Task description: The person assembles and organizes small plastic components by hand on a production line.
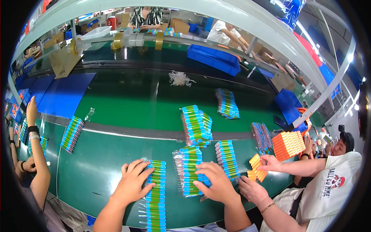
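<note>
In front of me lies a long row of thin tools with blue-and-green handles (156,193), their slim shafts sticking out to the left. My left hand (135,177) rests on the row's upper left side, fingers spread and fingertips on the handles. Just right of it is a clear-bagged pack of the same tools (190,170). My right hand (218,181) reaches over that pack's right side, with fingers apart and tips at its edge. Another pack (227,158) lies beyond my right hand. A stack of similar packs (196,123) sits farther back.
A co-worker on the right holds orange pieces (257,168) near my right hand, beside an orange stack (288,145). Another person's arm (36,152) is at the left. Beyond the table edge, a green belt (131,104) carries crumpled clear plastic (180,78) and a blue tray (213,58).
</note>
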The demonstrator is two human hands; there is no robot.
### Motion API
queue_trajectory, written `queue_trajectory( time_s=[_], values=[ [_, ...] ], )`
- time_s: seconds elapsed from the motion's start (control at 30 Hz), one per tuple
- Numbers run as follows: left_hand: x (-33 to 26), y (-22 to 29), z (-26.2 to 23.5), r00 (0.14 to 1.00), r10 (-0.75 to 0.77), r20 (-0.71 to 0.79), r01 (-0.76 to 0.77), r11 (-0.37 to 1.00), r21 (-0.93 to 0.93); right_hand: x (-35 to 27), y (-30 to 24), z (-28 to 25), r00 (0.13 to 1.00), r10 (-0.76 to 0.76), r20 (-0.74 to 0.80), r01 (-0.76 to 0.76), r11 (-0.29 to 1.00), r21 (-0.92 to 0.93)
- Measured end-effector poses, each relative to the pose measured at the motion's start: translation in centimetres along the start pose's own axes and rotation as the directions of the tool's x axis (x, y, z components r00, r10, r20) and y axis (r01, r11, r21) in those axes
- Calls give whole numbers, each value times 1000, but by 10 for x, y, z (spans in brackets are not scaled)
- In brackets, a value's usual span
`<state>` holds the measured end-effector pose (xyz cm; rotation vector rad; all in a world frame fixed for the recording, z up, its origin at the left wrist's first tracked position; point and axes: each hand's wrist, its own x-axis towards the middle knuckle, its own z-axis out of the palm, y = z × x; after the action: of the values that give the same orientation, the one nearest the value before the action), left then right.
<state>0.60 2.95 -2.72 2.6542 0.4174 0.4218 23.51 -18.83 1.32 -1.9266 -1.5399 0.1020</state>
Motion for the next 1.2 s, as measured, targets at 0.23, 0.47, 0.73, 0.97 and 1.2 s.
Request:
queue_trajectory(
  time_s=[0.23,0.47,0.73,0.97,1.2],
  values=[
    [-2,2,1,998,-54,-40,56,998,36,14,-15,-12,999,-21,42,22,1000,-14],
    [-1,-1,5,995,-71,-65,74,996,50,21,-23,-9,988,-105,116,108,994,-25],
    [-3,0,5,993,-93,-73,98,994,56,39,2,-18,1000,-2,-10,-1,967,-254],
    [-4,-2,9,995,-71,-69,74,996,45,15,49,-42,931,246,-268,-351,800,-487],
    [-6,-2,8,993,-96,-65,99,994,39,3,51,-42,896,359,-261,-433,834,-343]
  ],
)
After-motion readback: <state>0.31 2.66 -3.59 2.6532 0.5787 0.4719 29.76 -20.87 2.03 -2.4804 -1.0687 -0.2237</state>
